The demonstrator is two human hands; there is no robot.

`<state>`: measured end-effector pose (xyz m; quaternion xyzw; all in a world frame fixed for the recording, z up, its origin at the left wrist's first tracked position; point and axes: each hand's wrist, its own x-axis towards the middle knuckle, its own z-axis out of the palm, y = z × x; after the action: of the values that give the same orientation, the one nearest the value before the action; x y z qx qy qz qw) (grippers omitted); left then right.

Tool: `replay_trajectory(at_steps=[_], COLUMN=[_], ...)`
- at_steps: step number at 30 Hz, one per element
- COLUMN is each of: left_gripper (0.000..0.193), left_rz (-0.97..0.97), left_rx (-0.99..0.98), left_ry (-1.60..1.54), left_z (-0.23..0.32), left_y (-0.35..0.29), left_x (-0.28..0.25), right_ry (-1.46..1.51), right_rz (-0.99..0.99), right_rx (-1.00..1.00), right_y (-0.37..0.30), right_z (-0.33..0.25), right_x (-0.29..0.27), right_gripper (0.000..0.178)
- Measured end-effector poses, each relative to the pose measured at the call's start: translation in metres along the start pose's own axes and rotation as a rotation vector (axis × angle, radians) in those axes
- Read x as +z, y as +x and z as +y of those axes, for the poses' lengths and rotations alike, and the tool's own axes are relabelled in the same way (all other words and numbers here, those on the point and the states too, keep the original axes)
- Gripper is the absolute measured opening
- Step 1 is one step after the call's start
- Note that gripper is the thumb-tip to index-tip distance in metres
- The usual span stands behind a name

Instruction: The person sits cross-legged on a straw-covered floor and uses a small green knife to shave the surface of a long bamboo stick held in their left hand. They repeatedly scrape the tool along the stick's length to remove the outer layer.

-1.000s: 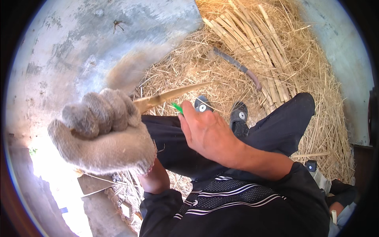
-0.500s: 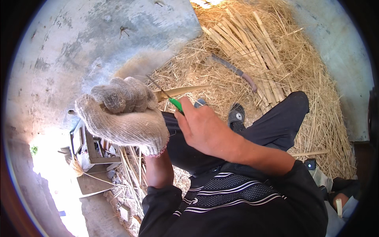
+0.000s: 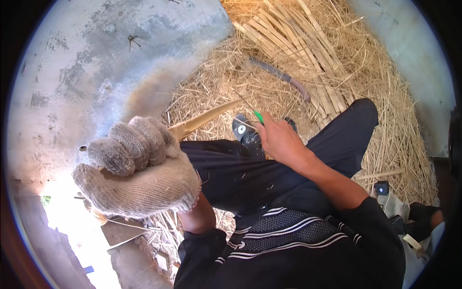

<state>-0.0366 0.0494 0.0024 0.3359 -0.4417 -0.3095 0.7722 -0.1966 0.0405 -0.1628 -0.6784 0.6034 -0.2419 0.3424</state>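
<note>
My left hand (image 3: pixel 139 168) wears a thick, pale knitted glove and is closed in a fist round a bamboo strip (image 3: pixel 204 118). The strip sticks out past the fist toward the far right and narrows to a tip; the part inside the glove is hidden. In my bare right hand (image 3: pixel 285 140) is a knife (image 3: pixel 259 117) with a green handle, its thin blade pointing up and left near the strip's tip. Whether blade and strip touch, I cannot tell.
Loose straw-like shavings (image 3: pixel 380 86) cover the floor ahead. On them lie a bundle of split bamboo strips (image 3: pixel 308 43) and a curved tool (image 3: pixel 276 73) with a dark blade and brown handle. My dark-trousered legs (image 3: pixel 332 130) are bent before me. A pale wall (image 3: pixel 159 38) stands left.
My gloved hand has moved left and nearer to me. The right hand with the knife has shifted right, away from the glove toward the strip's tip, and more of the strip shows.
</note>
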Motion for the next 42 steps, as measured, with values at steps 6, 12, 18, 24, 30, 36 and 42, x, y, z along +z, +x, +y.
replay_trajectory(at_steps=[6, 12, 18, 24, 30, 36, 42], left_gripper=[0.047, 0.046, 0.045, 0.046, 0.047, 0.046, 0.044], left_rz=[-0.057, -0.193, -0.177, -0.266, -0.375, -0.462, -0.443], left_rx=[-0.045, 0.054, 0.012, 0.004, -0.015, -0.014, -0.06], left_ry=[-0.057, -0.056, -0.13, -0.152, -0.135, -0.183, -0.19], left_z=[-0.003, -0.002, -0.003, -0.006, -0.003, -0.003, 0.0], left_y=[0.004, 0.01, 0.007, 0.013, 0.013, 0.012, 0.009], left_x=[0.001, -0.009, -0.017, -0.024, -0.018, -0.017, -0.025], right_ry=[0.262, 0.076, 0.079, 0.055, 0.045, 0.068, 0.003], right_rz=[-0.048, 0.035, -0.029, -0.069, -0.014, -0.006, 0.038], right_rx=[-0.333, -0.298, -0.324, -0.299, -0.257, -0.328, -0.302], right_y=[-0.019, 0.001, -0.012, -0.008, 0.006, -0.013, -0.002], right_z=[-0.077, -0.053, -0.088, -0.078, -0.054, -0.085, -0.066], right_x=[-0.017, 0.011, -0.015, -0.012, 0.006, -0.011, 0.004], right_gripper=[0.021, 0.02, 0.021, 0.021, 0.023, 0.023, 0.022])
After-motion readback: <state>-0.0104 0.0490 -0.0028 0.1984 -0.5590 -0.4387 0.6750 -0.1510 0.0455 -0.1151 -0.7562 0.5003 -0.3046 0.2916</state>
